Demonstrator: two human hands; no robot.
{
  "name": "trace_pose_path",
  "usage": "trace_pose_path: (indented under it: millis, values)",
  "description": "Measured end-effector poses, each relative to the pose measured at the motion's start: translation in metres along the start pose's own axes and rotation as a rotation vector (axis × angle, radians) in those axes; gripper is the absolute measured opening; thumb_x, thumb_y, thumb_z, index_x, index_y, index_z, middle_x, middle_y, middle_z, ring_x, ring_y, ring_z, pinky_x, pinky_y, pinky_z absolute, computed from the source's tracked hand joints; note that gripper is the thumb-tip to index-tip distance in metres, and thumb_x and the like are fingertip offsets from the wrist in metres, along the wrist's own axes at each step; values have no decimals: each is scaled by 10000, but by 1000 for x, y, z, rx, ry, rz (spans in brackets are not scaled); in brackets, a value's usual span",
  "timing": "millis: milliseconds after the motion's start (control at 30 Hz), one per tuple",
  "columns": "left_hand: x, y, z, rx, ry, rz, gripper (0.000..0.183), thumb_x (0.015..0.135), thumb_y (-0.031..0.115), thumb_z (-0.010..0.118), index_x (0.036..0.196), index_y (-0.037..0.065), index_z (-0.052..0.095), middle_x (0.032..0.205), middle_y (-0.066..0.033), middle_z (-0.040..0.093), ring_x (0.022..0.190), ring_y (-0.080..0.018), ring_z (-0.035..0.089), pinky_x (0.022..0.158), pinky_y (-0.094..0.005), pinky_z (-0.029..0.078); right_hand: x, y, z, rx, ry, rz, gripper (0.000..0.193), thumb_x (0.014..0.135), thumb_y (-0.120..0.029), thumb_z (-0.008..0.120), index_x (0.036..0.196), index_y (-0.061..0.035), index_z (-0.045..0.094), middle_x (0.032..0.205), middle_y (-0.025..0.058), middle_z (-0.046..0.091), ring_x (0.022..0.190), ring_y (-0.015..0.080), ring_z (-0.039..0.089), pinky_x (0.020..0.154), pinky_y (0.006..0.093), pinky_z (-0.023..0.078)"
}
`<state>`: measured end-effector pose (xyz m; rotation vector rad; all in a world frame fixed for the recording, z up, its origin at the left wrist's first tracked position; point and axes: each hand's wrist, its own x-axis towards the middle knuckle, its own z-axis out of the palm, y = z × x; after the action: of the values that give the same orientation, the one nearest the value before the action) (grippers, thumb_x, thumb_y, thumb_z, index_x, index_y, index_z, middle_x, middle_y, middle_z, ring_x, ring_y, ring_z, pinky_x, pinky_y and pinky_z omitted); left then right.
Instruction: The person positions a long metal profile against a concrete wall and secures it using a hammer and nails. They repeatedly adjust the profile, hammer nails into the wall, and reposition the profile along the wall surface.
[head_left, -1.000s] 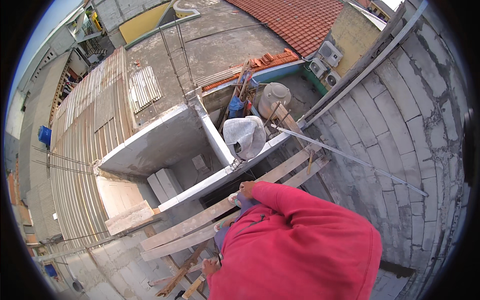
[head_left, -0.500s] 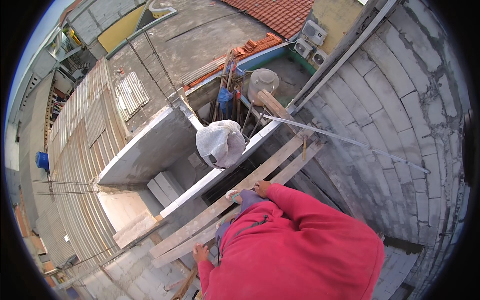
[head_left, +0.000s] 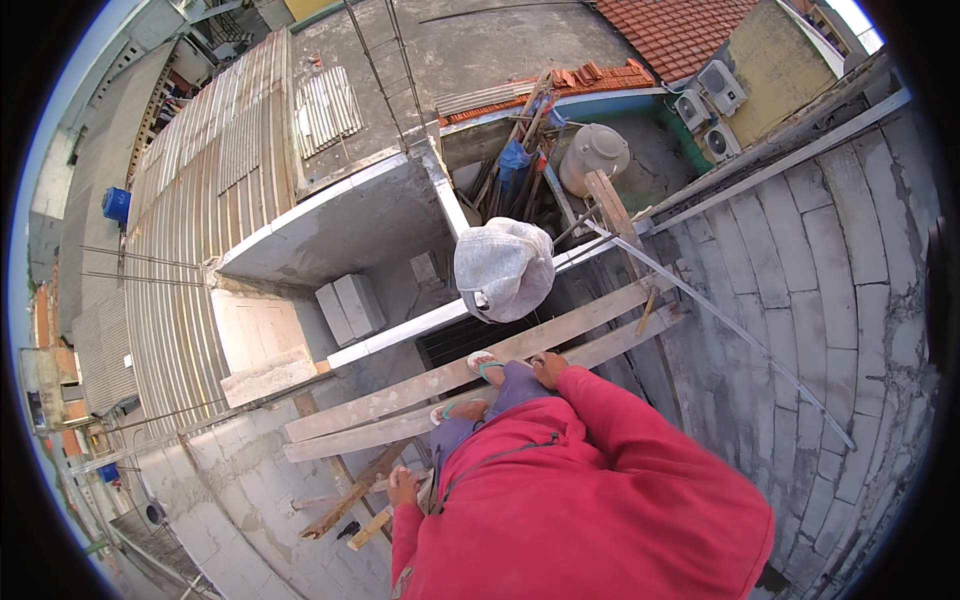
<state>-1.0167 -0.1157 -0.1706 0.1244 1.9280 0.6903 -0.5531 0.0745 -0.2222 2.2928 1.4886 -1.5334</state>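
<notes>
My left hand [head_left: 403, 487] hangs beside my left hip, fingers loosely bent and apart, with nothing visible in it. Against my right thigh, near the knee, rests my right hand [head_left: 549, 369]; no object shows in it. Both my feet, in sandals [head_left: 484, 362], stand on two long wooden planks [head_left: 400, 398] that lie side by side. Just beyond them a whitish woven sack [head_left: 503, 270] sits at the top of a white-edged wall [head_left: 395, 335]. A long pale metal bar [head_left: 735, 345] slants from beside the sack to the block wall on the right.
A grey block wall [head_left: 800, 250] rises at the right. Beyond the planks, a walled space holds pale blocks [head_left: 350, 308]. A cylindrical water tank [head_left: 597, 155] and stacked timber stand farther off. Rusty corrugated roofing [head_left: 185, 240] spreads left. Wood pieces [head_left: 350, 500] lie below my left hand.
The view has turned left, so the sack, planks and walls sit farther right in the picture. Both hands stay near my body; the right one remains at my thigh.
</notes>
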Motion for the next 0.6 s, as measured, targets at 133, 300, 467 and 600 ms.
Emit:
trace_pose_path:
  millis: [133,300,467,600]
  values:
    - [-4,-4,-5,23,-38,-21,471,979,375,592,1375,131,520,1229,-90,646,925,-226,671,733,-335,529,8,4,11,-5,-22,7,338,930,-281,539,1147,-67,683,1146,199,688,1090,373,646,948,440,500]
    - [-11,4,-6,34,-14,-22,486,975,372,598,1376,109,519,1200,-92,651,894,-211,670,714,-319,523,6,-6,9,35,-29,-6,332,942,-273,534,1162,-69,676,1164,202,680,1111,380,635,960,441,492]
    - [1,30,-1,18,-32,39,495,967,357,616,1373,88,531,1149,-82,655,850,-178,662,675,-283,499,2,-7,2,77,-24,32,333,941,-280,537,1163,-74,674,1155,211,685,1100,386,645,963,449,496]
    - [0,47,8,65,-6,78,483,970,350,614,1362,79,539,1140,-69,659,853,-163,660,672,-277,494,7,3,2,116,11,34,308,933,-295,536,1129,-107,682,1122,218,691,1085,403,651,974,465,498]
